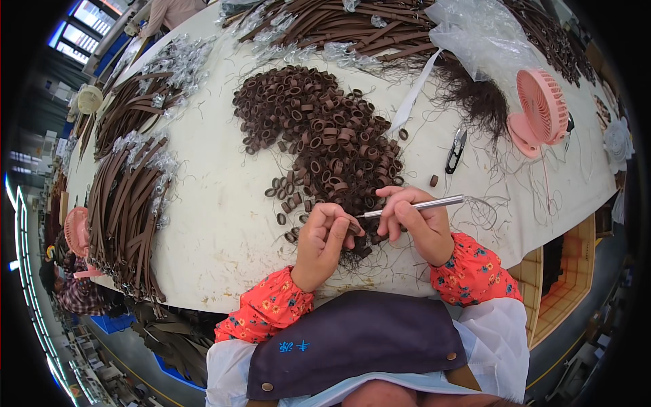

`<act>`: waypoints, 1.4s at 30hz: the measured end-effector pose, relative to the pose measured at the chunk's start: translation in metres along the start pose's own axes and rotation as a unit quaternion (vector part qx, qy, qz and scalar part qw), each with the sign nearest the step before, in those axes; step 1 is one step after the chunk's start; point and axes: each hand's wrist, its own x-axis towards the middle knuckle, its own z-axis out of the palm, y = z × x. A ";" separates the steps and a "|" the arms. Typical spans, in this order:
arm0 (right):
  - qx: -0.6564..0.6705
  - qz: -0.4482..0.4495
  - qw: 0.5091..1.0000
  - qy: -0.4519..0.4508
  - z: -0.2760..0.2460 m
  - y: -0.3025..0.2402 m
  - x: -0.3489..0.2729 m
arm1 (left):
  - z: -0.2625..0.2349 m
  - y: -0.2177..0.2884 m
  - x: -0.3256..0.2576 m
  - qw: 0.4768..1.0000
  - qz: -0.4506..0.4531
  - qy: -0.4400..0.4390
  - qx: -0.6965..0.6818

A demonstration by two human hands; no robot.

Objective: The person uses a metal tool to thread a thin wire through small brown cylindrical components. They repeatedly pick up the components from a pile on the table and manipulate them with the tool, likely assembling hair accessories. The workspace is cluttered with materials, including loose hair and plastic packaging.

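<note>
My left hand pinches a small brown strap loop between thumb and fingertips. In my right hand is a slim silver pen-shaped tool, its thin tip pointing left toward that loop; whether the tip touches it I cannot tell. Just beyond both hands spreads a large heap of brown strap loops, with several strays at its near left edge. Loose dark threads lie among the nearest loops. One single loop rests apart, above my right hand.
Black-handled thread snips and a pink fan are at the right. Bundled brown straps line the white table's left side; more straps and clear plastic lie at the far side. Another person is at the left.
</note>
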 end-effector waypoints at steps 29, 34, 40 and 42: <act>-0.015 0.027 0.994 0.101 0.007 0.002 0.001 | 0.002 0.017 0.002 0.941 0.128 0.075 0.303; -0.205 -0.128 0.967 0.080 0.013 0.009 0.000 | 0.008 0.014 0.001 0.996 0.049 -0.011 -0.077; -0.239 -0.158 0.957 0.047 0.016 0.011 0.001 | 0.001 0.005 -0.001 0.995 -0.061 -0.034 -0.067; -0.146 -0.068 0.986 0.052 0.016 0.014 -0.002 | 0.000 0.007 -0.001 0.996 -0.068 -0.014 -0.051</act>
